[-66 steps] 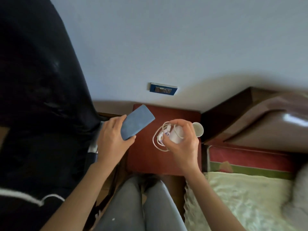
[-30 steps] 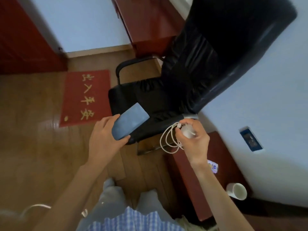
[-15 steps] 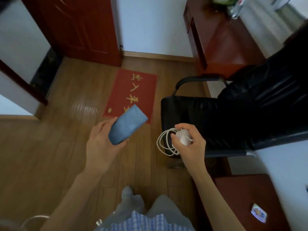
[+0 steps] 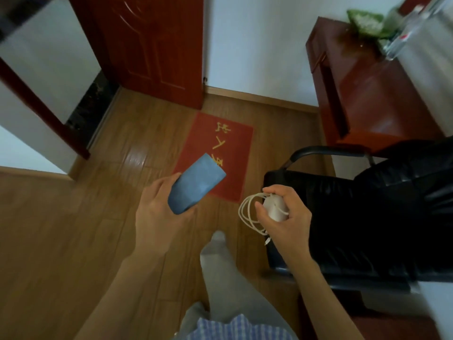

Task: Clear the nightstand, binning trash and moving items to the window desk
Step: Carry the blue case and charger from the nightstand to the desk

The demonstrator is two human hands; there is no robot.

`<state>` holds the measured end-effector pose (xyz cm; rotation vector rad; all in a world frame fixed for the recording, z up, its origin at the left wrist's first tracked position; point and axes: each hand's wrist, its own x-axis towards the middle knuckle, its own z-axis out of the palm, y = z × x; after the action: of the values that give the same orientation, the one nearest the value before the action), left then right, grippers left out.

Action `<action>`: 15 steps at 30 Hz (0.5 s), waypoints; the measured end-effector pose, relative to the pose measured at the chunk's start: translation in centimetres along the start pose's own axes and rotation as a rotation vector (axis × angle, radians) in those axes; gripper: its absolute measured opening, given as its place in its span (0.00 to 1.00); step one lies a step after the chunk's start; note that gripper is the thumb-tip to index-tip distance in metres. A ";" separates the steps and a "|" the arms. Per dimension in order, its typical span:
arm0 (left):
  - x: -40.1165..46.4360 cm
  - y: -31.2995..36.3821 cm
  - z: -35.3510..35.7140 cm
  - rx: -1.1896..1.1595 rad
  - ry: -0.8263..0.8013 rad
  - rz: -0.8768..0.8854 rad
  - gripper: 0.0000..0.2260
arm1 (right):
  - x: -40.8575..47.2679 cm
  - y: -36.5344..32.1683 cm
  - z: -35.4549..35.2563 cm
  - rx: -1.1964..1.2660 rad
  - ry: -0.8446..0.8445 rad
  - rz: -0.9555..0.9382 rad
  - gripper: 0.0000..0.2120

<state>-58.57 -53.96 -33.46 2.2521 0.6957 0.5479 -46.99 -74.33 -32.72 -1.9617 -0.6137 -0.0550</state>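
Observation:
My left hand point(image 4: 157, 212) holds a flat blue phone-like slab point(image 4: 196, 185) over the wooden floor, its far end pointing up and right. My right hand point(image 4: 286, 217) grips a white charger block point(image 4: 275, 208), and its coiled white cable point(image 4: 247, 214) hangs in loops to the left of my fingers. The reddish-brown desk point(image 4: 382, 94) stands at the upper right against the wall. Only a corner of the nightstand point(image 4: 392, 325) shows at the bottom right.
A black office chair point(image 4: 367, 217) sits right beside my right hand, between me and the desk. A green plant and a clear bottle point(image 4: 402, 38) stand on the desk. A red doormat point(image 4: 215, 153) lies before a red door point(image 4: 152, 45). My leg point(image 4: 228, 278) steps forward.
I have turned left, away from the nightstand, which has slid out of view. The door, mat and desk have come into view. Both hands still carry the same items.

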 end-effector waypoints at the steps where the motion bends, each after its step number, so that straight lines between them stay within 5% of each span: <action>1: 1.6 -0.4 0.3 -0.027 -0.008 0.013 0.24 | 1.5 0.4 0.6 -0.011 0.010 -0.017 0.12; 9: 17.7 -0.7 4.4 -0.054 -0.018 0.083 0.29 | 17.0 4.2 3.5 0.003 0.095 0.001 0.11; 15: 29.7 0.2 8.1 -0.001 -0.099 0.050 0.17 | 28.2 6.0 2.8 -0.036 0.162 0.010 0.11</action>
<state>-31.24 -39.86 -33.35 2.2837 0.5902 0.4577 -20.55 -62.84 -30.50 -1.9721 -0.5001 -0.2181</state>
